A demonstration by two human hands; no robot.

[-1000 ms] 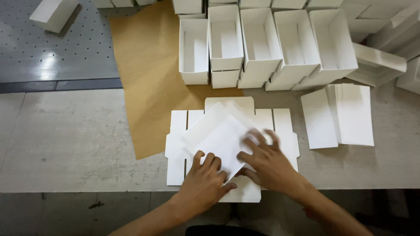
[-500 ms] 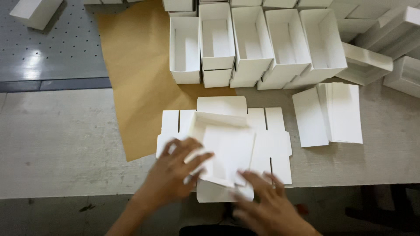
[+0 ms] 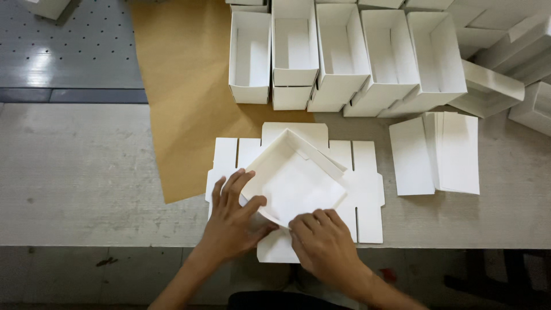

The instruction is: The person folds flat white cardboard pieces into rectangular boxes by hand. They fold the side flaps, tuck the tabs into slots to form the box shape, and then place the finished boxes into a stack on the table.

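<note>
- Fingers of the left hand (image 3: 232, 221) lie spread and nearly flat, pressing on the near-left wall of a half-folded white box (image 3: 295, 183); the thumb reaches along its near edge.
- The right hand (image 3: 324, 244) is curled, fingertips bent down onto the box's near corner, pinching the folded wall there.
- The two hands sit just beside each other at the box's near corner, thumbs close to touching.
- The box sits turned at an angle atop a stack of flat die-cut box blanks (image 3: 364, 189), its far walls raised.
- The stack rests on a grey workbench (image 3: 86, 172), partly over a sheet of brown kraft paper (image 3: 183, 86).
- Beyond stand rows of finished open white boxes (image 3: 344, 51); to the right lies a pile of flat white card pieces (image 3: 442, 152).
</note>
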